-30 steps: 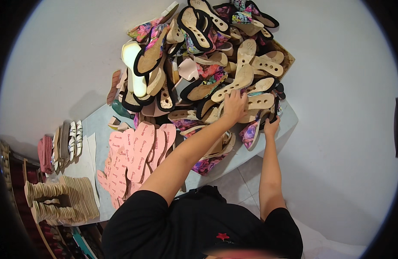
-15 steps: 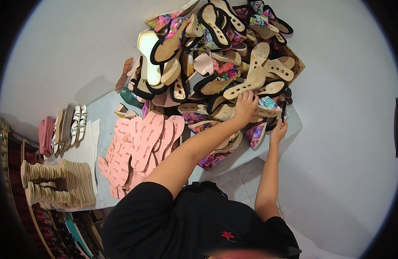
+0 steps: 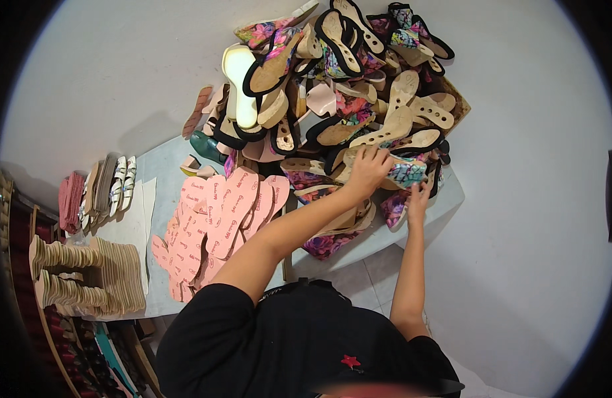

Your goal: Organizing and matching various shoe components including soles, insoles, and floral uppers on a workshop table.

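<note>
At the near right edge of the shoe pile lies a wedge sandal (image 3: 407,173) with a blue floral covering on its heel. My left hand (image 3: 370,171) is closed over its beige sole part, fingers curled on top. My right hand (image 3: 417,202) pinches the floral heel end with thumb and fingertips. Below it, close to my right hand, is a purple floral wedge (image 3: 393,209). A beige sole with a row of holes (image 3: 387,126) lies just beyond my left hand.
A big heap of floral and black-edged wedge soles (image 3: 339,126) covers the table's far part. Pink printed insoles (image 3: 229,212) are spread left of my forearm. Stacked beige soles (image 3: 123,275) stand at the table's left end. A wall (image 3: 525,166) rises on the right.
The blue floral sandal has turned, showing more of its patterned heel. My right hand has shifted left from the dark strap at the pile's edge onto the heel; my left hand moved slightly nearer.
</note>
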Demonstrator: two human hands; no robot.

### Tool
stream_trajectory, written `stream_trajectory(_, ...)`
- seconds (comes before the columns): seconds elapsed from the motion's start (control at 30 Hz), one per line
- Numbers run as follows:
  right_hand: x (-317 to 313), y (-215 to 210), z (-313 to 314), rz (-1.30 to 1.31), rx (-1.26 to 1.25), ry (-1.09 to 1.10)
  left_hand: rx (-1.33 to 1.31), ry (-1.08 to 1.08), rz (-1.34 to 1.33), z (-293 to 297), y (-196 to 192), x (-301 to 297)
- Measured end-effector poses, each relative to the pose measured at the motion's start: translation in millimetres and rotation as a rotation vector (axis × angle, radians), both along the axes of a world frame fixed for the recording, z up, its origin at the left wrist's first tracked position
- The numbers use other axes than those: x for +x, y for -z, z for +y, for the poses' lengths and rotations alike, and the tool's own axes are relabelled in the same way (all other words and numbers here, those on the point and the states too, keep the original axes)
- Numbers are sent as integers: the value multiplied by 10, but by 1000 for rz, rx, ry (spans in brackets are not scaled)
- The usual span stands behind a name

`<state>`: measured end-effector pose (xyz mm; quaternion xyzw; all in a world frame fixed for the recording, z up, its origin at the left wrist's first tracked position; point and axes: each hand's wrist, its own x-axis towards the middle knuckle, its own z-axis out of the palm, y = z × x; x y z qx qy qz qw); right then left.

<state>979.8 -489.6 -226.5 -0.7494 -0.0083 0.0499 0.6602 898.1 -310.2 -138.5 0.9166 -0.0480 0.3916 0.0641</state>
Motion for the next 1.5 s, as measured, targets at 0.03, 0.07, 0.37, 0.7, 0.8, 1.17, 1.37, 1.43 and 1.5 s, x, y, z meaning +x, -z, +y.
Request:
stream_trajectory(0.03, -18, 41, 12, -1, 2, 4, 27, 18, -37, 38, -6, -60)
stream_trajectory(0.07, -73, 40, 80, -160, -227, -25, 90, -25, 39, 99, 41, -136)
stream_trajectory(0.37, -414, 137, 94, -304, -443, -179, -43, 137, 419, 300, 210, -501)
stream_trajectory(0.7, -771, 130, 198, -433, -399, -128, -457, -197, -311, 1469, -432, -1026)
stream_trajectory(0.8, -821, 133, 250, -481, -482, -66, -538, -537, -444, 2183, -533, -1118)
stream_trajectory(1.17, -1394, -255, 686, -735, -540, 164, -930, -592, 501, 3121, -655, -911)
stream_trajectory(1.37, -1649, -577, 1030, -896, -434, 198, -1082, -558, 54, 3085, -699, -1164)
stream_trajectory(1.43, -1665, -625, 1175, -916, -340, 163, -1064, -486, -138, 2979, -690, -1362)
stream_trajectory(1.5, -1747, -787, 1373, -932, -150, 6, -970, -499, -272, 2866, -682, -1690)
